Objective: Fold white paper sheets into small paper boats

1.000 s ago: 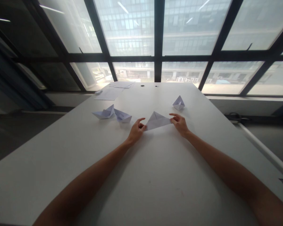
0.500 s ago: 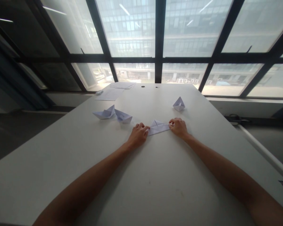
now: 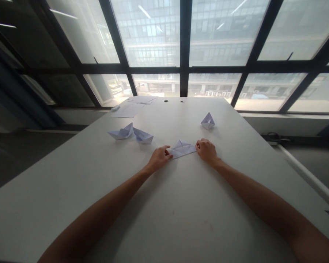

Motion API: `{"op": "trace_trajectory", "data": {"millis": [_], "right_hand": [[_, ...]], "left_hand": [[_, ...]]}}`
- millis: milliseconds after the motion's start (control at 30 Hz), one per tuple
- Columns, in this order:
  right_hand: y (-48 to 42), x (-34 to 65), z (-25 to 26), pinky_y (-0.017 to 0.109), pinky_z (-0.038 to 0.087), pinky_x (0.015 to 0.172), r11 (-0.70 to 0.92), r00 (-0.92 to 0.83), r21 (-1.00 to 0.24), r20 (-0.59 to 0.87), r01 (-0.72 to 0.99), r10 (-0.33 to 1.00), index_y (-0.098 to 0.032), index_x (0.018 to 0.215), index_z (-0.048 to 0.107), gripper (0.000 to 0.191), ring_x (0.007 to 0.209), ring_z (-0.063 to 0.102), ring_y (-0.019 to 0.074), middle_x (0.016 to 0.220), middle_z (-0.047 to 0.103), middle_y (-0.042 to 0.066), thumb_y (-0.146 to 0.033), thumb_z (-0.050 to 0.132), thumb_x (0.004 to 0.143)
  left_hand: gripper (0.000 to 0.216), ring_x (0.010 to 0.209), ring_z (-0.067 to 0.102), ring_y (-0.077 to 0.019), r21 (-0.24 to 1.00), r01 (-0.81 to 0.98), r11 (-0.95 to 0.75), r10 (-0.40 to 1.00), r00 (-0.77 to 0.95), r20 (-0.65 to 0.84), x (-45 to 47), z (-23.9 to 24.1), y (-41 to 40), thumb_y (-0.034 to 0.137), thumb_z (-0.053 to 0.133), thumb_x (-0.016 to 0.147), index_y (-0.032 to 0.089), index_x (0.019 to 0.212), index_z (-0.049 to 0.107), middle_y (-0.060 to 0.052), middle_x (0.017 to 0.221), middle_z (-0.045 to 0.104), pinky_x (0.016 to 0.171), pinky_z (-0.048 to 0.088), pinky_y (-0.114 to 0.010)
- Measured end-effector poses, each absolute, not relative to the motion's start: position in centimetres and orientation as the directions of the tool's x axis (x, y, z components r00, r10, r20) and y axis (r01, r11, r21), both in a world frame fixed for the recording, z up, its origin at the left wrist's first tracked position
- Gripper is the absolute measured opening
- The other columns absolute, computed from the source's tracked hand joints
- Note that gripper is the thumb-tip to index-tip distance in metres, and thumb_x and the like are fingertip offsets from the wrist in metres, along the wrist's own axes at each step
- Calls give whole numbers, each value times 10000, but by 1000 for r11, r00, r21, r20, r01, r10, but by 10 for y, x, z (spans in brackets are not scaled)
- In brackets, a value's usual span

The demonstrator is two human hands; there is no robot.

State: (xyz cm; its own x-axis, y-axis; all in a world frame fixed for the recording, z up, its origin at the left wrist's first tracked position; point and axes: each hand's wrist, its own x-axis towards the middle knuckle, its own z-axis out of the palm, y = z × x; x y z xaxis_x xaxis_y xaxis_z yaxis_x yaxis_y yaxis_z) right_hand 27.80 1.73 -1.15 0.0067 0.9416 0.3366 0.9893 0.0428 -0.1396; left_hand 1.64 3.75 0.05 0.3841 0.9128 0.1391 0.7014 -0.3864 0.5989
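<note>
A folded white paper boat (image 3: 182, 148) lies flat on the white table (image 3: 164, 204) between my two hands. My left hand (image 3: 159, 157) pinches its left tip with curled fingers. My right hand (image 3: 206, 150) grips its right tip, fingers closed over the paper edge. Both forearms stretch out over the table toward it.
Two finished paper boats (image 3: 131, 133) sit side by side at the left, and a third paper boat (image 3: 208, 121) stands behind my right hand. Loose sheets of paper (image 3: 131, 106) lie at the far left end by the window. Large dark-framed windows rise behind the table.
The folded paper, held up off the table a second ago, now lies pressed flat on the surface. Both hands came down with it and stay at its tips.
</note>
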Motion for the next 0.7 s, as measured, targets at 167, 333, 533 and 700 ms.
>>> {"op": "trace_trajectory", "data": {"millis": [167,333,533,700], "right_hand": [[18,276,-13,308,422,786,101,-41,-151,356,983,934,-193,923,698,209,942,589,233,957,657,102,-239,498,965],[19,274,-9,303,423,823,175,-106,-182,338,968,935,-197,932,711,207,966,580,224,981,660,96,-270,521,966],[12,260,-6,330,394,988,226,-135,-229,355,947,925,-177,1183,663,331,1143,552,235,1197,658,123,-254,397,1002],[0,238,-19,436,183,1188,419,-371,-246,221,874,902,-110,1526,318,617,1474,248,250,1582,326,140,-461,277,1020]], "left_hand": [[334,1031,639,-256,412,727,-549,833,438,337,16,5,36,197,579,874,202,1197,667,-83,1044,708,956,460,-391],[446,1413,375,-215,309,570,-762,648,663,374,24,3,35,256,375,1002,229,1434,480,-79,1509,453,1166,283,-415],[647,1512,121,-263,190,613,-767,632,772,61,26,-11,35,542,280,1015,203,1564,226,-102,1621,190,1203,101,-503],[672,1508,142,-253,141,626,-767,641,761,102,26,-13,33,566,286,1008,192,1564,232,-121,1610,216,1205,105,-464]]}}
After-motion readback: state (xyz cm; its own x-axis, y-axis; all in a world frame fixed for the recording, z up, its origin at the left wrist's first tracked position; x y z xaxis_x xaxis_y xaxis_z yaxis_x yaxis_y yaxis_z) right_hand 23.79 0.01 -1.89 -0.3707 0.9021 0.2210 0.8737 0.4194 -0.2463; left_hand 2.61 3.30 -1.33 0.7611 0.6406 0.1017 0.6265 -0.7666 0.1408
